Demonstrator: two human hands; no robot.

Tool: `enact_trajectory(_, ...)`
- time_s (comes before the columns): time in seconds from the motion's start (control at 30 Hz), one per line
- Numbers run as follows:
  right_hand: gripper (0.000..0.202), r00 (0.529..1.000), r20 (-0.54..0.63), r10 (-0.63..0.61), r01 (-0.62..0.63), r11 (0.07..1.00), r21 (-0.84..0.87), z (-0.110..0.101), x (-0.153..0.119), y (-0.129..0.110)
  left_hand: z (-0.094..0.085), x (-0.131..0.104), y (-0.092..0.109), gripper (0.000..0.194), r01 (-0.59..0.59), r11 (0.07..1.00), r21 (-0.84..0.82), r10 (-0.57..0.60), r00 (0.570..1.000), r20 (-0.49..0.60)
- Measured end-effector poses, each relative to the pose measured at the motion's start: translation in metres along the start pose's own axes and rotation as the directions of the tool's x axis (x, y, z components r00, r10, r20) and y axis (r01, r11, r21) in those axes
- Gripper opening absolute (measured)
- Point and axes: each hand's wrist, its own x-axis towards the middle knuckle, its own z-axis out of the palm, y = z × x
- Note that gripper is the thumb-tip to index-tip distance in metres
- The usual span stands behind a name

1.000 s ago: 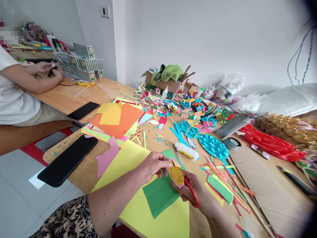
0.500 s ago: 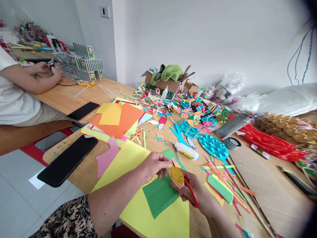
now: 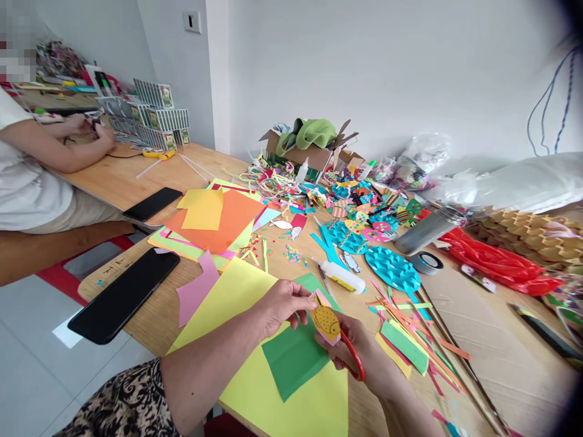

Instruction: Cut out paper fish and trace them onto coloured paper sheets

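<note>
Paper fish (image 3: 326, 320) barely moved, L hand (image 3: 282, 304) @tail, R hand (image 3: 364, 347) @head

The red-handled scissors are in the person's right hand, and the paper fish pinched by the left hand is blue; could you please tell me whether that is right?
Not quite: the head view shows that the paper fish is yellow-orange, not blue. The red-handled scissors are indeed in the right hand, and the left hand pinches the fish.
</note>
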Motion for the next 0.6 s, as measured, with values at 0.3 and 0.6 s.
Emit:
enact_trajectory(0.3, 0.019, 1.000, -0.008, -0.003, 0.003, 1.000, -0.004, 0.0001, -0.0008, 0.0025, 0.0002, 0.0003, -0.0001, 0.027, 0.015, 1.000, 0.014, -0.015, 1.000, 0.014)
enact_trajectory(0.6, 0.024, 1.000, -0.014, -0.019, 0.019, 1.000, -0.009, -0.0005, 0.0010, 0.0055, -0.0003, 0.0010, -0.0006, 0.028, 0.018, 1.000, 0.000, -0.018, 1.000, 0.015)
